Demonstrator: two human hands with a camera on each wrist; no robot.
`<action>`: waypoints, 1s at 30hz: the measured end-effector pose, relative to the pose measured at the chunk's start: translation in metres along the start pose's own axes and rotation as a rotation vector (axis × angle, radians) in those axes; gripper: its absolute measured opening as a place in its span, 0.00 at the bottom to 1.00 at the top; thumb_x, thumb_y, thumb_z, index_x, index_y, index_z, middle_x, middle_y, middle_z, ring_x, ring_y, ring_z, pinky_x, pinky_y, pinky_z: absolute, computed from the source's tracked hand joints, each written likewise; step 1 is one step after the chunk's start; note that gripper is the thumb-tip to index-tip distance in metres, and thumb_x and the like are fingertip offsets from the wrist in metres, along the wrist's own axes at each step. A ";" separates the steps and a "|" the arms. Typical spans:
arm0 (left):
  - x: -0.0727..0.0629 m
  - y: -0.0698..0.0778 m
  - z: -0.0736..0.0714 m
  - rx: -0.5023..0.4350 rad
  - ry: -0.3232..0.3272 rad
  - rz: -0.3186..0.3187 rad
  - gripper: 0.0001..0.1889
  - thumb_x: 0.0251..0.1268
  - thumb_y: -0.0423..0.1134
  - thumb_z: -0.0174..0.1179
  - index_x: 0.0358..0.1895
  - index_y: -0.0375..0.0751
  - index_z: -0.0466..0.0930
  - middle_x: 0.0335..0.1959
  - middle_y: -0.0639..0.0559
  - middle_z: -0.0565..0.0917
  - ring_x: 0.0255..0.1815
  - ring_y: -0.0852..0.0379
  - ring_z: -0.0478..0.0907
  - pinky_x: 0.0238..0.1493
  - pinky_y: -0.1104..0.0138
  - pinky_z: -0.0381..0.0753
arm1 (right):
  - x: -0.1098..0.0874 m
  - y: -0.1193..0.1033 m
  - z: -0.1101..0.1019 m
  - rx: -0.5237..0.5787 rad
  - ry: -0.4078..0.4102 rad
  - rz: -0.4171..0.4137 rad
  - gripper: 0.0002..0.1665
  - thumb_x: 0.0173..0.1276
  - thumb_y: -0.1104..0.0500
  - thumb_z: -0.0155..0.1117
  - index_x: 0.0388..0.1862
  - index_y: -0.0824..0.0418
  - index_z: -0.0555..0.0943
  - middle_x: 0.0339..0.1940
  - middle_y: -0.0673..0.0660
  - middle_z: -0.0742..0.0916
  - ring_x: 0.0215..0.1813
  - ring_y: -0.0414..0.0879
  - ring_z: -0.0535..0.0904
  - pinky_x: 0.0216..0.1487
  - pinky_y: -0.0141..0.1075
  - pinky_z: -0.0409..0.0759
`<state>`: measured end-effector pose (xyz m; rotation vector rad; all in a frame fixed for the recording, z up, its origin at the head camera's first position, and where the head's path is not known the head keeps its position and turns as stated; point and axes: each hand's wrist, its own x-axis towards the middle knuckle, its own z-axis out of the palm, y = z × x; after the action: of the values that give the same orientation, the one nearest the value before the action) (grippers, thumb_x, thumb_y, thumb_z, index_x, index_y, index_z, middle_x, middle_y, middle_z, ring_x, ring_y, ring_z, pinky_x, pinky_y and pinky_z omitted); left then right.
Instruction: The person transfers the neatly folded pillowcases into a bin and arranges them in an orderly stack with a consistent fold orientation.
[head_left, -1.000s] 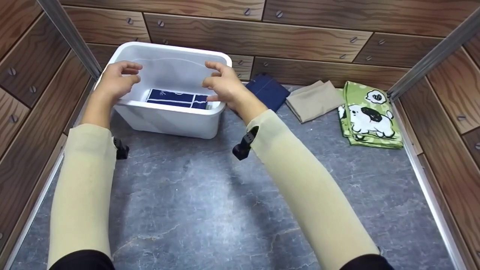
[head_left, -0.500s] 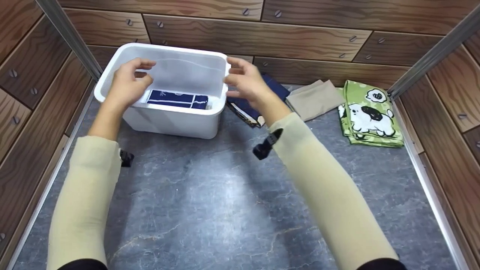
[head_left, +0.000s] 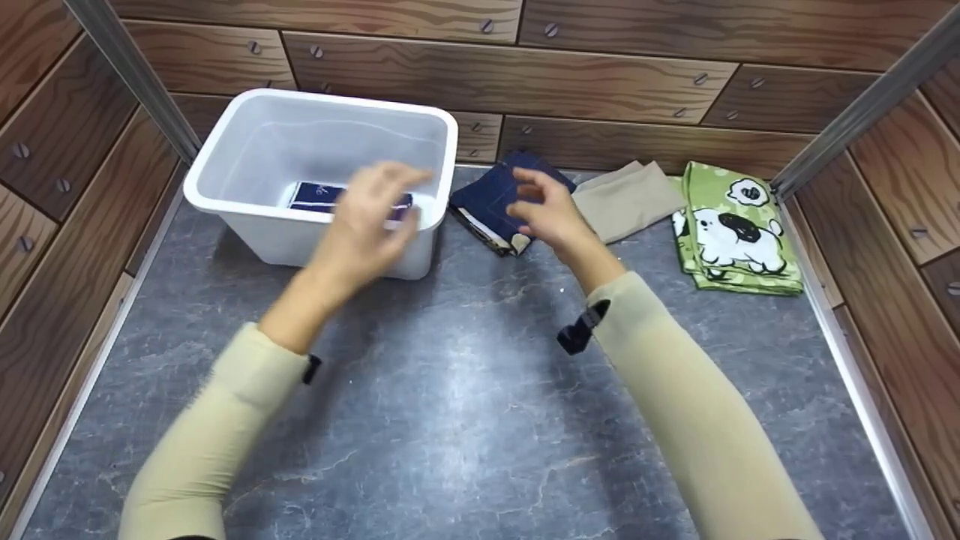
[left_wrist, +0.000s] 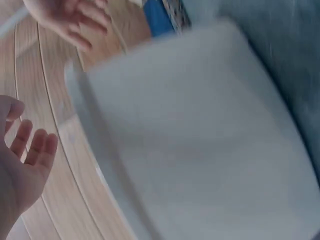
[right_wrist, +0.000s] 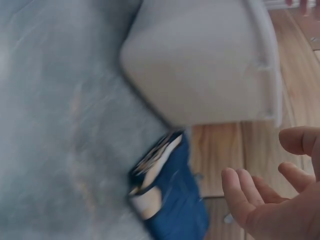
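Note:
My left hand, blurred by motion, passes over the front rim of the white plastic bin, its fingers loosely bent and holding nothing. Inside the bin lies a folded navy cloth with white lines, partly hidden behind that hand. Above the folded dark blue cloth beside the bin hovers my right hand, fingers spread and nothing in them. The right wrist view shows this hand near the same blue cloth, whose folded edge has a pale patch.
A folded beige cloth lies right of the blue one. Further right, a folded green towel with a dog print sits near the side wall. Wood-patterned panels enclose the grey marbled floor.
Both hands have left the bin's edges and moved right. The right hand has come over the dark blue cloth, and the left has crossed to the bin's front right. The bin stays put.

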<state>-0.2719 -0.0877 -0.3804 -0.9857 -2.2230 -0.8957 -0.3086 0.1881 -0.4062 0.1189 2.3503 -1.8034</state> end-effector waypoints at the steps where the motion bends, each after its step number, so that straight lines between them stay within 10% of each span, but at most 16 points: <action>1: -0.002 0.006 0.008 0.008 -0.027 0.025 0.24 0.60 0.28 0.60 0.61 0.43 0.78 0.53 0.45 0.81 0.55 0.48 0.76 0.61 0.58 0.74 | -0.001 0.006 -0.002 -0.022 0.005 -0.005 0.37 0.67 0.67 0.61 0.75 0.55 0.67 0.71 0.64 0.72 0.64 0.57 0.75 0.57 0.49 0.82; 13: -0.037 0.031 0.113 -0.047 -0.276 0.238 0.21 0.60 0.32 0.62 0.59 0.46 0.80 0.57 0.47 0.80 0.60 0.48 0.75 0.65 0.59 0.73 | 0.000 0.076 -0.024 -0.546 0.073 -0.239 0.36 0.62 0.65 0.64 0.71 0.65 0.71 0.68 0.68 0.76 0.65 0.65 0.75 0.66 0.51 0.73; 30: -0.023 -0.012 0.183 0.314 -0.729 -0.153 0.45 0.68 0.66 0.53 0.81 0.49 0.49 0.81 0.39 0.46 0.80 0.30 0.41 0.78 0.43 0.48 | 0.016 0.106 -0.039 -1.067 -0.106 -0.322 0.43 0.72 0.42 0.59 0.81 0.51 0.57 0.82 0.63 0.57 0.80 0.66 0.48 0.77 0.60 0.50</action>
<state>-0.3056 0.0333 -0.5163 -1.1132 -2.9555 -0.2224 -0.3095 0.2528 -0.5005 -0.4955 2.9909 -0.3954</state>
